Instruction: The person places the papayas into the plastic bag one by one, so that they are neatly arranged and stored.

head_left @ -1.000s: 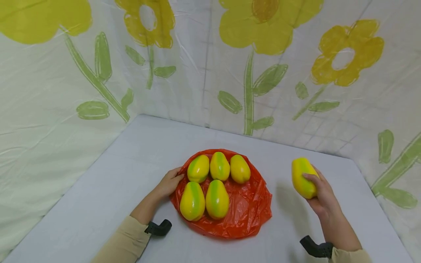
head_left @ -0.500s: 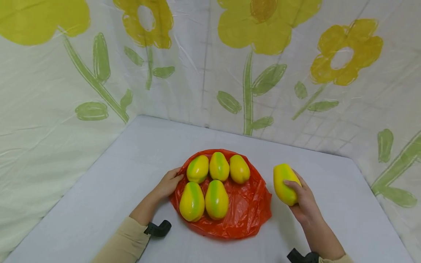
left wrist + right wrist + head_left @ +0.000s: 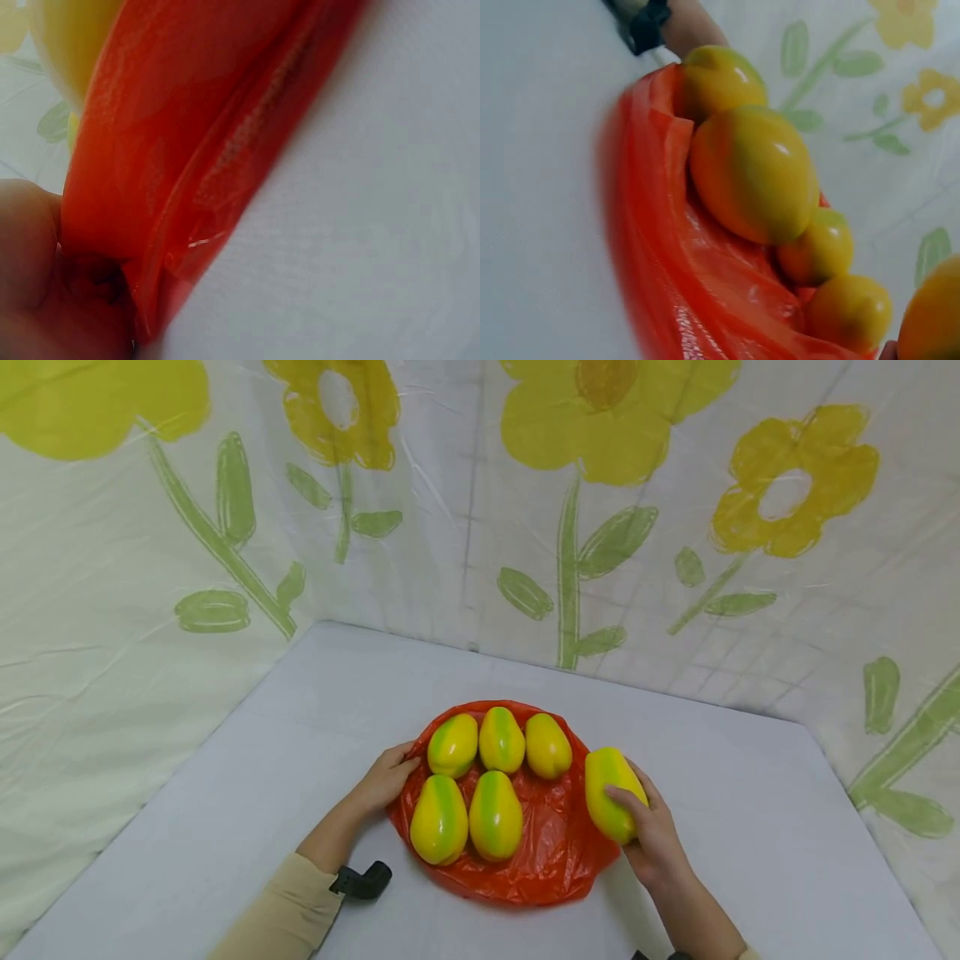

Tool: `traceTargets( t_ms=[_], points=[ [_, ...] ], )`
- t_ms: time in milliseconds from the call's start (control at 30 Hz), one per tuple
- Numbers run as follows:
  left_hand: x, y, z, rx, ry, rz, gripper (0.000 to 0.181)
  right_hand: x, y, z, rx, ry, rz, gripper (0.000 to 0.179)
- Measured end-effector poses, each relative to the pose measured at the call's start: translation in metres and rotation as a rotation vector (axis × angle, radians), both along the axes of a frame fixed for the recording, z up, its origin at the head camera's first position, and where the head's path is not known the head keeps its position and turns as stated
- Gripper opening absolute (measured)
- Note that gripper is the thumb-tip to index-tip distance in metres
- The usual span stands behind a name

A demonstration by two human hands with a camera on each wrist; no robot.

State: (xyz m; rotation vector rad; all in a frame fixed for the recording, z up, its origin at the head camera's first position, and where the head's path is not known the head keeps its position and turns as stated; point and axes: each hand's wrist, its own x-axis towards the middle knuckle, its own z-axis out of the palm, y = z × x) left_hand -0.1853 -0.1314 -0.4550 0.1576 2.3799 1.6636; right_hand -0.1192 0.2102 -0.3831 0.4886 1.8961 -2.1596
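A red plastic bag (image 3: 555, 852) lies spread round and open on the table. Inside are several yellow papayas with green streaks: three in a back row, among them the rightmost papaya (image 3: 548, 746), and two in front, one being the left papaya (image 3: 438, 820). My left hand (image 3: 385, 779) grips the bag's left rim; in the left wrist view the red plastic (image 3: 172, 150) passes between thumb and fingers. My right hand (image 3: 651, 828) holds another papaya (image 3: 611, 793) over the bag's right edge, thumb on its near side. That held papaya (image 3: 934, 315) shows partly in the right wrist view.
The white table (image 3: 300, 718) reaches back to a hanging sheet (image 3: 427, 577) printed with yellow flowers, which also closes off the left side. A black wrist mount (image 3: 362, 881) sits on the left forearm beside the bag.
My right hand has carried its papaya leftward and slightly nearer, from right of the bag to over its right edge. The left hand and the papayas in the bag stay put.
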Motion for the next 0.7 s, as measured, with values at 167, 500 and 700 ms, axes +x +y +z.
traceTargets(
  t_ms=[167, 500, 700],
  points=[
    [0.0, 0.0, 0.0, -0.011, 0.01, -0.006, 0.041, -0.001, -0.008, -0.007, 0.009, 0.009, 0.001, 0.07],
    [-0.001, 0.0, -0.001, 0.0, -0.005, 0.011, 0.04, 0.003, -0.031, -0.016, 0.105, 0.013, 0.063, 0.07],
    [0.0, 0.001, 0.001, 0.002, -0.014, 0.009, 0.04, 0.005, -0.036, -0.021, 0.101, 0.009, 0.08, 0.064]
  ],
)
